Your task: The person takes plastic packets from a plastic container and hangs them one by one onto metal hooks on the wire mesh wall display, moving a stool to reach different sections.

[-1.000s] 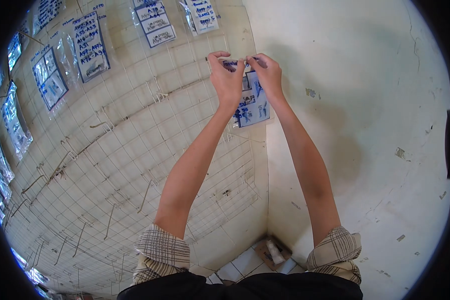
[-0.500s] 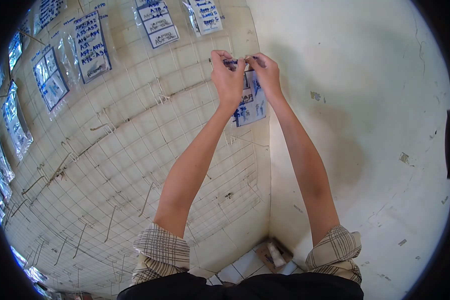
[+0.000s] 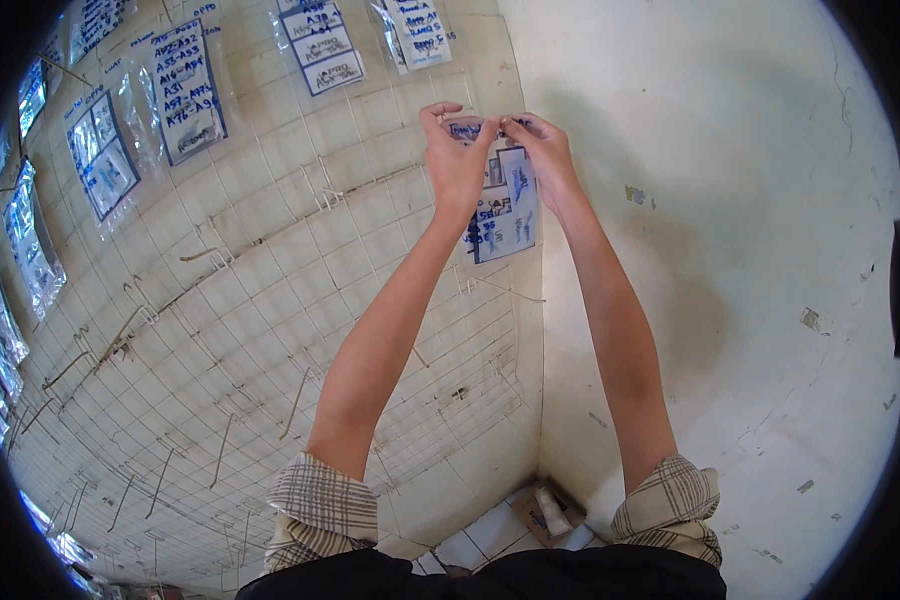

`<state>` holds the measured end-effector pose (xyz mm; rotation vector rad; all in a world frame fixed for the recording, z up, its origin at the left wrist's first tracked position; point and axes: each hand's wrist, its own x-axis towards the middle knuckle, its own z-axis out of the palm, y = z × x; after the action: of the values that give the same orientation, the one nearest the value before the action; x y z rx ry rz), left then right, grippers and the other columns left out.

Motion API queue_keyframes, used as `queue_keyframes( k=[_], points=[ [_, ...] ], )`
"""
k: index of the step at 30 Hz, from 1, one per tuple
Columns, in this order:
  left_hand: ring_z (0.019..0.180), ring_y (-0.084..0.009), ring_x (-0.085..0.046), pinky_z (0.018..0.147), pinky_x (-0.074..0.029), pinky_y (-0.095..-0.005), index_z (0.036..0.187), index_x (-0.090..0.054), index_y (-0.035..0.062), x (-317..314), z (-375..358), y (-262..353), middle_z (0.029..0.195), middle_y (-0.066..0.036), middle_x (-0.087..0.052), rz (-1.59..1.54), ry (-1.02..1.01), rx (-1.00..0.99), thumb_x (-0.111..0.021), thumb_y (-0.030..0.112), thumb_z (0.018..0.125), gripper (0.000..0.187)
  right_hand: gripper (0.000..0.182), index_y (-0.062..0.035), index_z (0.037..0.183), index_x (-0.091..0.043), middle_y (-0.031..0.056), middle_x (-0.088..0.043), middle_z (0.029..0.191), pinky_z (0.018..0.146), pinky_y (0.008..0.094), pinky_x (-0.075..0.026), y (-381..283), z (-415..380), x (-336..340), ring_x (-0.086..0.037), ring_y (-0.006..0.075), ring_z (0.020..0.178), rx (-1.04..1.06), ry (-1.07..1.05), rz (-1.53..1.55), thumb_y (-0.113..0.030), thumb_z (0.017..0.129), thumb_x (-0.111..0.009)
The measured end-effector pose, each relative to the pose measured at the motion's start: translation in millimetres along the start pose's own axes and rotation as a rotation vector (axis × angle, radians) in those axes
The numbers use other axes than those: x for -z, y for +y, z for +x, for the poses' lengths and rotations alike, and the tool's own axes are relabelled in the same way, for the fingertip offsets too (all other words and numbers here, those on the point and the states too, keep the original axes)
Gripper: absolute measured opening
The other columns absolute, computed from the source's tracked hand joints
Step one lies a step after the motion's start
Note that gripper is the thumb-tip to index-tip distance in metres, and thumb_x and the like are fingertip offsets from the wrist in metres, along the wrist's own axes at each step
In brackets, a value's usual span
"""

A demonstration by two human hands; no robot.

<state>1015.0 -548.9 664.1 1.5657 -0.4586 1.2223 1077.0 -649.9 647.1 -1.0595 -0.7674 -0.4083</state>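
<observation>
Both arms reach up to the corner end of a white wire grid. My left hand (image 3: 456, 155) pinches the top edge of a clear plastic bag (image 3: 510, 225) with labelled cards inside. On the bag's other top side, my right hand (image 3: 540, 150) grips it close to my left fingertips. Blue handwriting shows along the bag's top and on its lower left. The bag hangs down between my wrists, in front of the grid. Whether a hook passes through its top is hidden by my fingers.
Similar labelled bags (image 3: 188, 92) hang from hooks at the upper left, more along the far left. Bare hooks (image 3: 292, 405) stick out of the wire grid (image 3: 370, 300). A plain wall (image 3: 730, 250) meets it on the right. A cardboard box (image 3: 545, 512) sits on the floor in the corner.
The bag hangs slightly lower and more of its top writing shows. My right hand has shifted a little right and down; my left hand has barely moved.
</observation>
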Motion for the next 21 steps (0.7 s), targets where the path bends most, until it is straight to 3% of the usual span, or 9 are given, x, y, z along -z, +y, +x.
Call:
queue_keyframes(
  k=[3,6,8,9,11,15,18,20,21],
  points=[
    [0.064,-0.0117,-0.048,0.063,-0.041,-0.0256,0.099,-0.038,0.0053,4,8,-1,0.074,-0.005,-0.054,-0.005,-0.056,-0.026,-0.069,0.018,0.071,0.044,0.019,-0.0019,0.089,-0.063,0.0031,-0.061,0.081,0.065,0.0207,-0.041,-11,-7,-6,-0.052,0.0071,0.071,-0.005,0.011,0.014,-0.017,0.078,-0.062],
    [0.071,-0.0188,-0.058,0.067,-0.045,-0.0306,0.100,-0.036,0.0053,5,11,-10,0.077,-0.013,-0.060,-0.010,-0.035,0.009,-0.068,0.015,0.071,0.044,0.019,-0.0014,0.089,-0.063,0.0035,-0.062,0.080,0.065,0.0207,-0.041,-10,-8,-9,-0.053,0.0076,0.072,0.011,0.027,-0.009,-0.017,0.078,-0.061],
    [0.070,-0.0175,-0.055,0.065,-0.044,-0.0307,0.100,-0.036,0.0056,4,12,-14,0.077,-0.012,-0.058,-0.066,0.006,0.213,-0.069,0.015,0.069,0.046,0.020,-0.0011,0.088,-0.063,0.0039,-0.062,0.080,0.065,0.0209,-0.041,-5,-5,-8,-0.053,0.0081,0.072,0.035,0.036,-0.062,-0.018,0.078,-0.062],
    [0.070,-0.0175,-0.055,0.065,-0.044,-0.0307,0.100,-0.036,0.0056,4,12,-16,0.077,-0.012,-0.058,-0.066,0.006,0.214,-0.069,0.015,0.069,0.046,0.021,-0.0007,0.088,-0.063,0.0043,-0.062,0.079,0.065,0.0211,-0.042,-2,-3,-8,-0.054,0.0086,0.071,0.035,0.040,-0.082,-0.019,0.078,-0.062],
    [0.068,-0.0132,-0.048,0.059,-0.041,-0.0263,0.102,-0.032,0.0048,3,13,-17,0.074,-0.006,-0.051,-0.342,-0.062,0.476,-0.070,0.015,0.071,0.050,0.021,-0.0003,0.087,-0.063,0.0047,-0.062,0.077,0.065,0.0214,-0.042,1,0,-8,-0.054,0.0090,0.071,0.035,0.044,-0.105,-0.019,0.077,-0.062],
    [0.067,-0.0133,-0.048,0.058,-0.041,-0.0267,0.101,-0.031,0.0049,-7,12,-22,0.075,-0.006,-0.051,-0.283,-0.016,0.444,-0.069,0.016,0.071,0.049,0.022,-0.0006,0.088,-0.062,0.0036,-0.061,0.079,0.066,0.0214,-0.041,0,-1,-3,-0.052,0.0080,0.071,0.030,0.066,-0.194,-0.020,0.078,-0.062],
    [0.066,-0.0138,-0.051,0.059,-0.041,-0.0260,0.098,-0.033,0.0050,-11,11,-30,0.070,-0.005,-0.050,-0.082,0.050,0.261,-0.068,0.017,0.072,0.045,0.023,-0.0017,0.091,-0.061,0.0018,-0.060,0.080,0.067,0.0209,-0.040,-3,-3,2,-0.050,0.0069,0.073,0.024,0.050,-0.208,-0.021,0.080,-0.060],
    [0.068,-0.0215,-0.055,0.065,-0.043,-0.0333,0.091,-0.035,0.0029,-9,8,-19,0.075,-0.014,-0.057,0.047,0.012,0.078,-0.065,0.016,0.073,0.037,0.023,-0.0017,0.091,-0.061,0.0017,-0.060,0.080,0.067,0.0210,-0.040,-9,-6,4,-0.050,0.0070,0.073,0.026,0.050,-0.199,-0.022,0.080,-0.060],
    [0.068,-0.0215,-0.055,0.065,-0.043,-0.0333,0.091,-0.035,0.0029,-8,6,-14,0.075,-0.014,-0.057,0.043,0.010,0.077,-0.065,0.016,0.073,0.037,0.023,-0.0017,0.091,-0.061,0.0016,-0.059,0.080,0.067,0.0210,-0.040,-12,-8,6,-0.050,0.0070,0.073,0.008,0.037,-0.169,-0.022,0.080,-0.060]
  ],
)
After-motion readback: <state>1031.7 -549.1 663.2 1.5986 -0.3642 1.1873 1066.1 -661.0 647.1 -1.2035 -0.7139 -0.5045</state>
